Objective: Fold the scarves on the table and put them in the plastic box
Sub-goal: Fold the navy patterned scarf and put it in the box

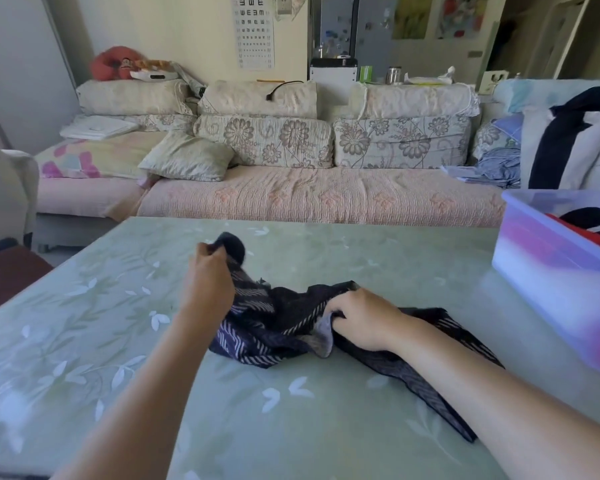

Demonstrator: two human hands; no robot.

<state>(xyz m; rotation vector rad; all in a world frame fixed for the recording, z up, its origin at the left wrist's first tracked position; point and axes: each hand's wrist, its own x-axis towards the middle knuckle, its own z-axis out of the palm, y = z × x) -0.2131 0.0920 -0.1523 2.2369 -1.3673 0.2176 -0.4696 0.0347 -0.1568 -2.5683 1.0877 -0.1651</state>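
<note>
Curled fingers of left hand [208, 285] and right hand [364, 320] clutch the scarf [274, 327]; plastic box [551, 271] at the table's [291, 427] right edge.

Only the person's two arms show. The left hand [207, 282] and the bare left forearm [146, 375] are uncovered as far as the lower edge of the view, as are the right hand [364, 318] and the bare right forearm [482, 386]. Any sleeve lies outside the picture, so clothing cannot be told.
</note>
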